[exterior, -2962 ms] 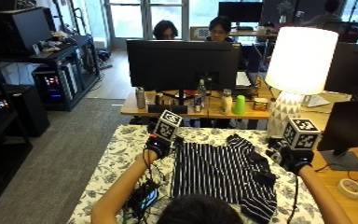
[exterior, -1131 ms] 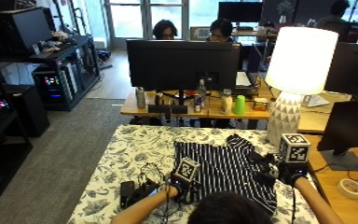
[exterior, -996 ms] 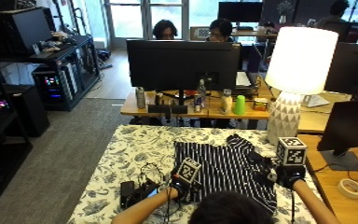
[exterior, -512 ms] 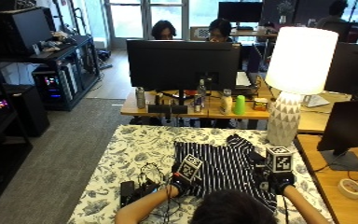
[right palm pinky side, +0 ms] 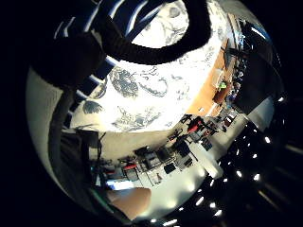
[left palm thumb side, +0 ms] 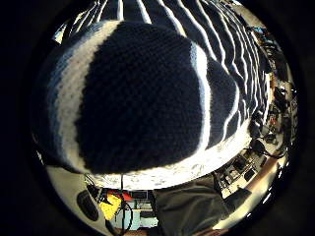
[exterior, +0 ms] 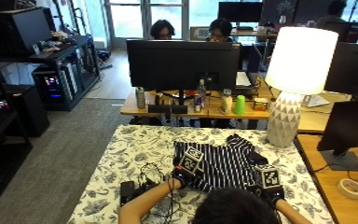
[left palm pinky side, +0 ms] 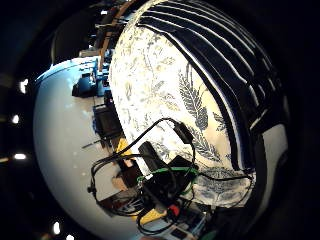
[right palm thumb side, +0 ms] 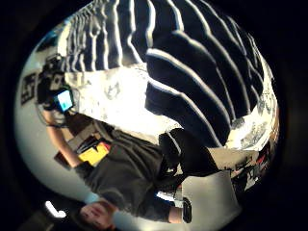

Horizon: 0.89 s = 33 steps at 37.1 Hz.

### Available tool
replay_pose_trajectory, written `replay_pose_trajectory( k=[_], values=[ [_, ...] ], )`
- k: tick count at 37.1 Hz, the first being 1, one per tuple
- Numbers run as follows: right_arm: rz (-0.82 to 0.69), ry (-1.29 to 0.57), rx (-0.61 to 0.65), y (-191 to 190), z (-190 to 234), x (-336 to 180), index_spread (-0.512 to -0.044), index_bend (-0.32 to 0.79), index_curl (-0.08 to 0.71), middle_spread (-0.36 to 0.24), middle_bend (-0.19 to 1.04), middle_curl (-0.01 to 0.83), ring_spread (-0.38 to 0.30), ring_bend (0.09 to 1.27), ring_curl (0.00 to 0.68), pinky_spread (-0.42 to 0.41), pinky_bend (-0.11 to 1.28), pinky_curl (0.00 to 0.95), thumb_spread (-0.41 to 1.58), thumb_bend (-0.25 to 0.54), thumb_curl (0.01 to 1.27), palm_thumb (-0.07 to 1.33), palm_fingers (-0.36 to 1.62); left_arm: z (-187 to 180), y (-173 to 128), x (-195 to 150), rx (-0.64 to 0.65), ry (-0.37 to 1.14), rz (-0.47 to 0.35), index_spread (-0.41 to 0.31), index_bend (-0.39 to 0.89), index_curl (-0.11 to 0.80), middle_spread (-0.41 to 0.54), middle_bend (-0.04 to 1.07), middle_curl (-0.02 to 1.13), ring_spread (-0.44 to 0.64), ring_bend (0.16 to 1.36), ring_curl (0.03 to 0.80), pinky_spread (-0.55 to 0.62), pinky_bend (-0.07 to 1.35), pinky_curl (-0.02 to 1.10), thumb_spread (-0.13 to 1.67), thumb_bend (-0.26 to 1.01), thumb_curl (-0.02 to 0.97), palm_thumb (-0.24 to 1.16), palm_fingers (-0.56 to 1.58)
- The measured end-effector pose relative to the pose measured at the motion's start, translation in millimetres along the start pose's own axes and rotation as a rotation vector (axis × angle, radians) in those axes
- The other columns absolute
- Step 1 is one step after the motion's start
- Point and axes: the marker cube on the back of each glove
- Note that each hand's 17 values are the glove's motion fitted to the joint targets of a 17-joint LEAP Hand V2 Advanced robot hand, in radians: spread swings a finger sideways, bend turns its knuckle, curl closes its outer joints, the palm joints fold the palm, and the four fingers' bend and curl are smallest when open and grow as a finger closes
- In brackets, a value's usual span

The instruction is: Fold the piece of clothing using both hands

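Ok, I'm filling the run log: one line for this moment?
stage: fold start | left hand: at near hem of striped top | right hand: at near hem | top: flat on floral tablecloth

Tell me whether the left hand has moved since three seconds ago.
Yes. The left hand has come back from the far corner of the striped garment to its near edge, toward the person, away from the lamp.
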Motion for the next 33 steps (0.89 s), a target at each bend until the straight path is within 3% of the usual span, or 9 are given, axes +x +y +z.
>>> replay_pose_trajectory(
  k=[4,11,16,20,21,26,31,33],
  values=[
    [0.023,0.037,0.006,-13,17,-1,-0.279,0.04,0.155,0.003,0.16,0.343,0.092,0.49,0.374,0.197,0.83,0.423,1.07,-0.014,0.26,0.54,0.26,-7,7,-3,-0.029,0.035,-0.016,-0.254,0.14,0.356,-0.303,0.3,0.41,-0.35,0.51,0.353,-0.45,0.64,0.36,1.36,0.12,0.304,0.74,1.22],
    [0.016,0.038,0.029,-25,33,0,-0.277,0.07,0.136,0.017,0.17,0.329,0.12,0.52,0.363,0.235,0.9,0.419,1.04,-0.02,0.27,0.56,0.23,-12,-1,-13,0.075,0.044,-0.048,-0.247,0.11,0.349,-0.322,0.36,0.45,-0.36,0.53,0.375,-0.45,0.62,0.37,1.43,0.13,0.284,0.74,1.22],
    [0.028,0.026,0.135,-28,23,3,-0.286,0.16,0.166,-0.003,0.23,0.347,0.089,0.53,0.352,0.203,0.82,0.385,1.05,0.025,0.3,0.68,0.43,-13,11,-14,0.004,0.059,-0.059,-0.243,0.11,0.342,-0.325,0.37,0.47,-0.36,0.54,0.389,-0.45,0.63,0.38,1.48,0.13,0.274,0.75,1.21],
    [0.031,0.016,0.214,-20,11,-2,-0.304,0.17,0.196,-0.037,0.27,0.366,0.005,0.56,0.355,0.114,0.74,0.354,1.05,0.073,0.34,0.81,0.64,-14,14,-16,0.008,0.046,-0.074,-0.238,0.11,0.34,-0.326,0.37,0.48,-0.37,0.54,0.397,-0.45,0.64,0.39,1.5,0.14,0.266,0.74,1.2],
    [0.032,0.019,0.23,-19,9,-3,-0.3,0.18,0.207,-0.061,0.3,0.38,-0.029,0.59,0.365,0.049,0.72,0.349,1.06,0.106,0.35,0.87,0.79,-14,13,-17,0.023,0.039,-0.079,-0.237,0.11,0.337,-0.325,0.37,0.49,-0.36,0.54,0.399,-0.45,0.64,0.39,1.5,0.14,0.265,0.74,1.2],
    [0.036,0.056,0.283,-29,1,-4,-0.278,0.18,0.241,-0.097,0.29,0.395,-0.125,0.6,0.371,-0.176,0.71,0.335,1.04,0.153,0.38,1.0,1.13,-13,8,-22,0.075,0.015,-0.089,-0.234,0.11,0.334,-0.326,0.38,0.5,-0.36,0.55,0.405,-0.45,0.64,0.4,1.52,0.14,0.258,0.75,1.19],
    [0.002,0.074,0.285,-7,-17,-14,-0.254,0.18,0.296,-0.119,0.3,0.42,-0.177,0.61,0.412,-0.271,0.67,0.356,1.02,0.163,0.39,1.07,1.23,-16,13,-22,0.109,0.028,-0.039,-0.232,0.12,0.332,-0.327,0.37,0.51,-0.36,0.54,0.408,-0.45,0.64,0.4,1.54,0.14,0.252,0.74,1.19],
    [0.017,0.075,0.291,-14,-20,-6,-0.25,0.17,0.306,-0.13,0.3,0.425,-0.194,0.62,0.419,-0.297,0.66,0.358,1.01,0.157,0.4,1.08,1.25,-19,13,-27,0.156,-0.009,-0.062,-0.231,0.12,0.332,-0.327,0.38,0.51,-0.36,0.54,0.41,-0.45,0.63,0.41,1.54,0.14,0.25,0.74,1.19]
  ],
)
